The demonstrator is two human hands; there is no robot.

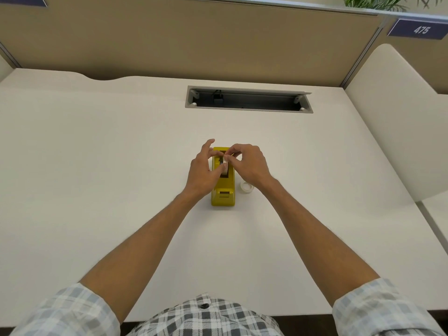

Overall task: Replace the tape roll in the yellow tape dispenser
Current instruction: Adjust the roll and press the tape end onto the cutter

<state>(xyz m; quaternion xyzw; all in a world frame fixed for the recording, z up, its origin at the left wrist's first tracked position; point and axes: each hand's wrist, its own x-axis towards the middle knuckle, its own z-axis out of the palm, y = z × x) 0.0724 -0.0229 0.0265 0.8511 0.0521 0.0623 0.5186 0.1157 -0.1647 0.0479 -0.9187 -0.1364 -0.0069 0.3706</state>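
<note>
With our left hand [202, 169] and right hand [247, 163] both pinching the white tape roll [225, 169] seated in the yellow plastic tape dispenser [223, 190] mid-surface, we should draw its end squarely toward the cutter.

Both hands [228, 166] forward, fingers curled, pinching.

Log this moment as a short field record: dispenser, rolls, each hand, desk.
dispenser: yellow, standing on the desk
roll in dispenser: whitish, seated in the top slot
spare roll, flat on the desk, right of the dispenser
left hand, fingers at the roll in the dispenser
right hand, pinching at the top of that roll
desk: white, open cable tray at the back
</note>
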